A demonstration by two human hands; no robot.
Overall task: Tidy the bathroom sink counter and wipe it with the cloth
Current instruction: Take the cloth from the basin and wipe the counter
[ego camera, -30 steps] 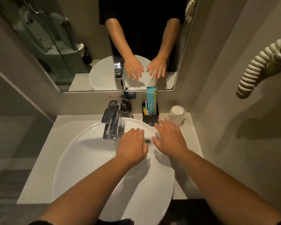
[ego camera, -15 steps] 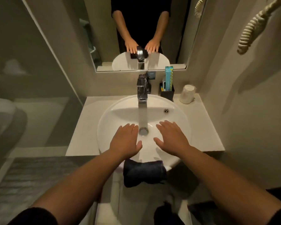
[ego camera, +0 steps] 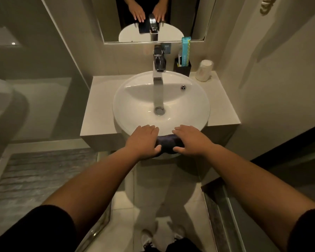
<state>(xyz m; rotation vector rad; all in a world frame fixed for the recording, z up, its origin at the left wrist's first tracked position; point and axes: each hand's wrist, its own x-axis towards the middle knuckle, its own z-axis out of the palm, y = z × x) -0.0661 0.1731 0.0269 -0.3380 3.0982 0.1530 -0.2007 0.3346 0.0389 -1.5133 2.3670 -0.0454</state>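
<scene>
Both hands lie flat with fingers spread, the left hand (ego camera: 143, 140) and right hand (ego camera: 190, 140) pressing either end of the folded dark-blue cloth (ego camera: 168, 144), not clutching it. It drapes the near rim of the round white ceramic basin (ego camera: 127, 99). I'd pinch it up with both thumbs before wiping the pale stone counter (ego camera: 224, 108)

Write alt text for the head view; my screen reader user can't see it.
Both hands, left hand and right hand, rest flat on a dark cloth draped over the front rim of a white sink, faucet behind.
</scene>
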